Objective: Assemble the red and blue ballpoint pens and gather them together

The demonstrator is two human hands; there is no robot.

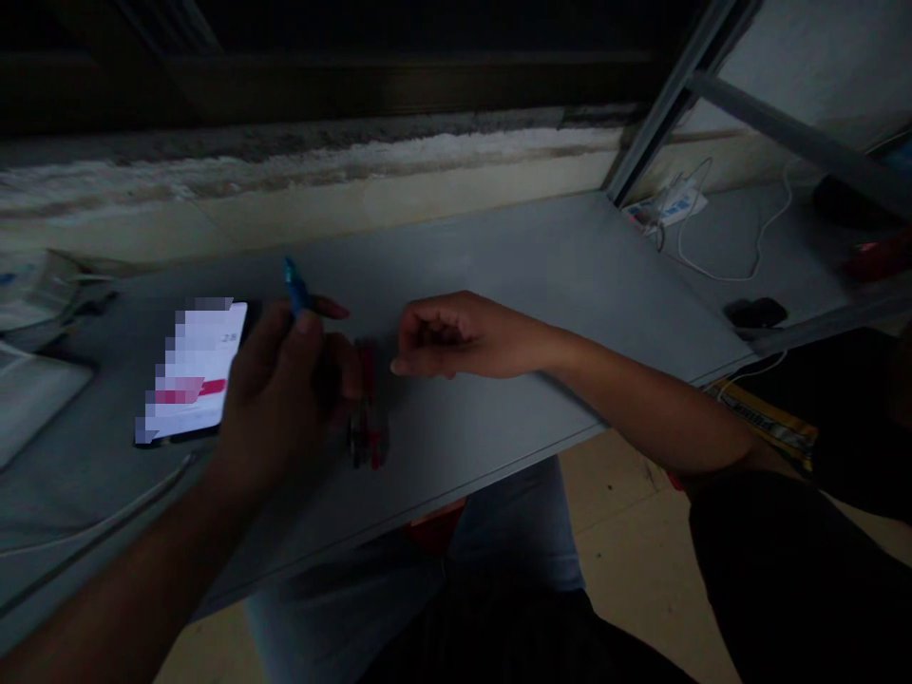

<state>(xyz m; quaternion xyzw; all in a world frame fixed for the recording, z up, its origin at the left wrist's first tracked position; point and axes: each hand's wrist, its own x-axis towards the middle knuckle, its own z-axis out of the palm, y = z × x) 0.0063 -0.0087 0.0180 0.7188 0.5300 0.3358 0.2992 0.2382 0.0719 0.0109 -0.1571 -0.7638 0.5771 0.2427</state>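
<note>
Small red-and-black object (367, 404) lies flat on the desk, its exact kind unclear in the dim light; the left hand's shadow falls over it. Left hand (285, 399) sits just beside it, fingers closed on a blue pen (295, 290), whose tip is hidden. Right hand (463, 334) rests near the object's other side, fingers curled together, nothing visible between them.

Risks: the object sits between both hands, so a sideways move could knock it. Poor light could cause a misjudged reach. The pen could slip from the left fingers and strike the phone (192, 370) lying just beyond that hand.

Surface: grey desk (499, 256), with papers (35, 294) at its far left. A white cable (755, 237) and a charger (666, 204) lie beyond a metal upright (674, 95).

Room: stained wall (299, 166) behind the desk, tiled floor (627, 513) below, a yellow packet (766, 423) by the right arm.
</note>
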